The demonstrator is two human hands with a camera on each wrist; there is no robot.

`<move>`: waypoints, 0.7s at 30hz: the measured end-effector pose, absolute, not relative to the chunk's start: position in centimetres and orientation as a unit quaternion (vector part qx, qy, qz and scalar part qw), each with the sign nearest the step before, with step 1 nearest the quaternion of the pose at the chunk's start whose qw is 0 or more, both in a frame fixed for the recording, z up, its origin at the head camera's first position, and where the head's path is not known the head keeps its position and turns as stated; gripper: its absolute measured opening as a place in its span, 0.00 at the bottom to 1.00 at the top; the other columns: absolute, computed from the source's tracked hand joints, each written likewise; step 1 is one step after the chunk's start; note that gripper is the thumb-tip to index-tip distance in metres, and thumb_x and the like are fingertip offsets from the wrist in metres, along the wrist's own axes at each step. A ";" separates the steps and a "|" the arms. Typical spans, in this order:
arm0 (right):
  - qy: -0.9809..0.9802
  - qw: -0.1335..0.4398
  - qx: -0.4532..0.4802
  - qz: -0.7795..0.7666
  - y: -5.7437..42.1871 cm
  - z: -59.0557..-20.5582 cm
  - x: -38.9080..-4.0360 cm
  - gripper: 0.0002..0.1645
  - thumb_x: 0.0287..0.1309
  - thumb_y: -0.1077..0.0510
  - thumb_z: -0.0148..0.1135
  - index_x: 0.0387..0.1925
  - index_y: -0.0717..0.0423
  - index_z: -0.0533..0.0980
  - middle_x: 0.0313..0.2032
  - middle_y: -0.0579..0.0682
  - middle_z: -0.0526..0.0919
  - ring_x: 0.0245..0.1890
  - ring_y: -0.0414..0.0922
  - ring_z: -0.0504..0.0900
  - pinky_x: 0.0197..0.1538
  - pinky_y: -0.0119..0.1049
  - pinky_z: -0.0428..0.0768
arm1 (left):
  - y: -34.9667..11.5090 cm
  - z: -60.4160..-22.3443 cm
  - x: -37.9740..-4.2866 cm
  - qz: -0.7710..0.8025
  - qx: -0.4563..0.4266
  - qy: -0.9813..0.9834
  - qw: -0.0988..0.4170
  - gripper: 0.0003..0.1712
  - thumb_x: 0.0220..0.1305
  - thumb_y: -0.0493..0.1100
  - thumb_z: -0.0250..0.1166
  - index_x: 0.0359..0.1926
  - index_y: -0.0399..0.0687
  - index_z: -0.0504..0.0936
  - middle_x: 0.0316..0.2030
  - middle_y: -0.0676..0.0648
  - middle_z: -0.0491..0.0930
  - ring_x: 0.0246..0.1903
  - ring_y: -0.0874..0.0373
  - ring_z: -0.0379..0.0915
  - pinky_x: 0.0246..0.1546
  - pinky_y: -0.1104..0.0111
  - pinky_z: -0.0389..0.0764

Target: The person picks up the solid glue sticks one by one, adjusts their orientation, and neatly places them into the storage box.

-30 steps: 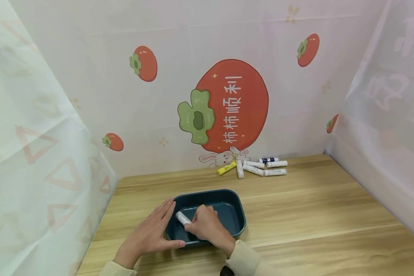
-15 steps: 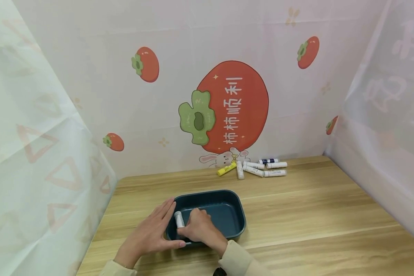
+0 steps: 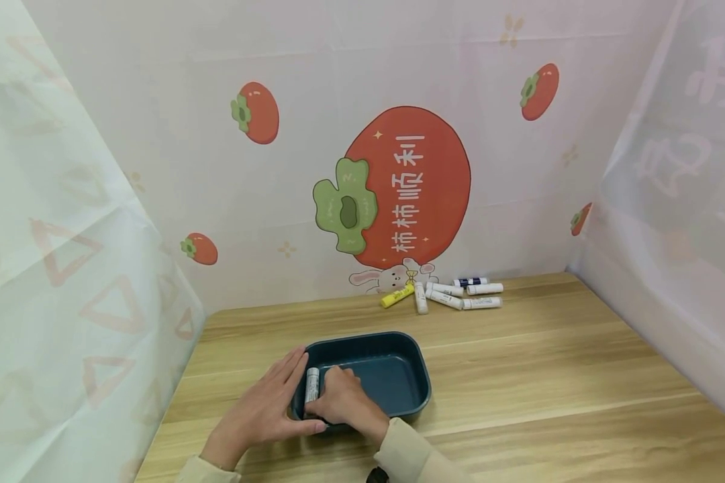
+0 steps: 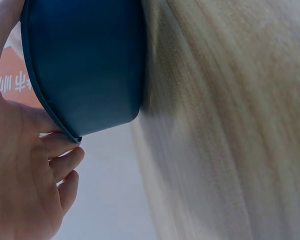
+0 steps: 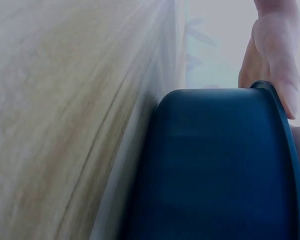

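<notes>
A dark teal rectangular tray (image 3: 419,362) lies on the table. Inside, along its left wall, sits a white stick tube (image 3: 312,382) with small print; its exact kind is unclear. My right hand (image 3: 341,397) pinches the tube's near end, and the fingers partly cover it. My left hand (image 3: 264,406) rests on the tray's left near corner, long fingers straight along the left side and thumb spread on the front rim. In the left wrist view that hand (image 4: 25,165) touches the rim from outside. The tray wall hides the tube in both wrist views.
Several similar tubes lie at the back of the wooden table (image 3: 519,376): a yellow one (image 3: 397,295), a navy one (image 3: 470,282) and several white ones, including this white tube (image 3: 482,303). White printed sheets form a back wall (image 3: 290,201) and side walls.
My right hand has moved left inside the tray, turning the white tube from slanted to nearly parallel with the left wall. My left hand and the tray have stayed in place.
</notes>
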State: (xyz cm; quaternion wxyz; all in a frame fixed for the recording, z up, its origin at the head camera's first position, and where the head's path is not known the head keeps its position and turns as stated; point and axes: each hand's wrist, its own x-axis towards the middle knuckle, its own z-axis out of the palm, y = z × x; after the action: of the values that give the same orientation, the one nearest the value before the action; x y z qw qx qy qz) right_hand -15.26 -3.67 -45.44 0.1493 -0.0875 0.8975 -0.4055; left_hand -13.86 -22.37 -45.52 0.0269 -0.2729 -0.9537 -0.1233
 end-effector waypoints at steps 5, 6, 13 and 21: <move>0.901 0.150 -0.098 -0.395 -3.3 -45.2 -15.1 0.19 0.58 0.52 0.79 0.19 0.56 0.82 0.17 0.46 0.82 0.19 0.44 0.79 0.24 0.37 0.78 | -22.3 -45.5 -13.8 -0.121 -0.272 -0.954 0.032 0.71 0.57 0.85 0.62 0.82 0.36 0.56 0.84 0.39 0.53 0.82 0.41 0.54 0.77 0.44 0.67; 0.902 0.148 -0.104 -0.393 -3.1 -45.2 -15.1 0.21 0.58 0.52 0.78 0.15 0.55 0.81 0.14 0.45 0.80 0.17 0.43 0.77 0.21 0.36 0.75 | -22.3 -45.5 -13.8 -0.121 -0.273 -0.954 0.032 0.71 0.57 0.85 0.62 0.82 0.36 0.56 0.84 0.39 0.53 0.82 0.41 0.54 0.77 0.44 0.67; 0.903 0.114 -0.170 -0.379 -0.8 -43.9 -14.9 0.20 0.59 0.55 0.77 0.14 0.52 0.84 0.10 0.41 0.76 0.12 0.38 0.70 0.17 0.29 0.68 | -22.3 -45.5 -13.8 -0.124 -0.269 -0.955 0.029 0.71 0.57 0.83 0.64 0.82 0.35 0.56 0.84 0.38 0.53 0.82 0.40 0.54 0.78 0.44 0.66; 0.906 0.103 -0.188 -0.365 3.5 -40.4 -15.2 0.15 0.62 0.51 0.76 0.41 0.60 0.88 0.27 0.45 0.87 0.25 0.36 0.82 0.32 0.32 0.84 | -22.3 -45.5 -13.9 -0.123 -0.265 -0.956 0.016 0.71 0.57 0.83 0.64 0.83 0.37 0.56 0.84 0.39 0.51 0.82 0.41 0.53 0.79 0.44 0.65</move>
State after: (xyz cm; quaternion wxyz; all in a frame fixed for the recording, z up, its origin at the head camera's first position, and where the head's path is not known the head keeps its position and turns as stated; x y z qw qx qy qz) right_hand -15.18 3.54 -40.39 0.1031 -0.1882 0.9061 -0.3645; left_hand -13.92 -22.27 -45.50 0.0164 -0.2651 -0.9562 -0.1230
